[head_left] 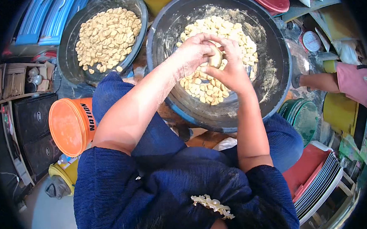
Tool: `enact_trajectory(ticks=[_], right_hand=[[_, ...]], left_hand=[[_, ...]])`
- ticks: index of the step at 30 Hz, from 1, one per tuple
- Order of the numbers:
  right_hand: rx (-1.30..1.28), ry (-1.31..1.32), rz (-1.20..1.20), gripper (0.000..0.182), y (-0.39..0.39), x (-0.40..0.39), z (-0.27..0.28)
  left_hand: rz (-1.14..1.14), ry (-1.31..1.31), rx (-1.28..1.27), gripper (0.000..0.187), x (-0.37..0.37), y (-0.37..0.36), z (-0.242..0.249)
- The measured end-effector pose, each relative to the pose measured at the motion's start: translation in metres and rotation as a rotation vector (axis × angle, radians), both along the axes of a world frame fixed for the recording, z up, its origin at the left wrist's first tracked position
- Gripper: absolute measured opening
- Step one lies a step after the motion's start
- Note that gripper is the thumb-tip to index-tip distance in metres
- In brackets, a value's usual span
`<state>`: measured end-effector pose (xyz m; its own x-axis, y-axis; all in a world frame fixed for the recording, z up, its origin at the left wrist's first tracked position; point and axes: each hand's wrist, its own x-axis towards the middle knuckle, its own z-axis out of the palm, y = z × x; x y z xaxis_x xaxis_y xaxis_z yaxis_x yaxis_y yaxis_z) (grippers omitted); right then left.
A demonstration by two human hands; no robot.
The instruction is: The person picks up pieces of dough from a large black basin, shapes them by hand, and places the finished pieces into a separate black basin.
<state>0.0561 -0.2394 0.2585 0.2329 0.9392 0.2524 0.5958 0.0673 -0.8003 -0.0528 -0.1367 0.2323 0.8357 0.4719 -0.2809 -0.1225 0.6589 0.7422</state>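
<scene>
Both my hands are over a large black basin (281,65), cupped around a smooth, rounded beige lump of dough (216,59). My left hand (197,50), dusted with pale powder on the wrist and forearm, curls its fingers around the lump's left and upper side. From the other side, my right hand (230,67) closes on it, thumb in front and fingers behind. Below them in the basin lie many small pale dough pieces (209,91), with flour smeared on the basin's wall.
A second black basin (68,64) at upper left holds browner small pieces (108,38). An orange bucket (67,127) stands left of my knee, a green-lidded tub (306,117) to the right. Another person's leg (321,82) shows at right, near a dial scale (311,41).
</scene>
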Motion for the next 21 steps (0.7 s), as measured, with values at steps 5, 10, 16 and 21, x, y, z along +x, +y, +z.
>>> enact_trajectory(ticks=[5, 10, 16, 21], right_hand=[[0.024, 0.685, -0.102, 0.032, 0.008, 0.018, -0.024], [0.162, 0.818, -0.314, 0.018, 0.009, 0.037, -0.049], [-0.518, 0.882, -0.194, 0.039, -0.02, 0.119, -0.141], [-1.068, 0.282, -0.508, 0.053, -0.1, 0.205, -0.371]], left_hand=[[0.049, 0.124, 0.06, 0.019, -0.004, 0.009, -0.004], [0.159, 0.171, 0.106, 0.014, -0.01, 0.017, -0.01], [-0.201, 0.502, 0.53, 0.014, -0.027, 0.024, -0.021], [-0.428, 0.644, 0.875, 0.029, -0.06, 0.016, -0.057]])
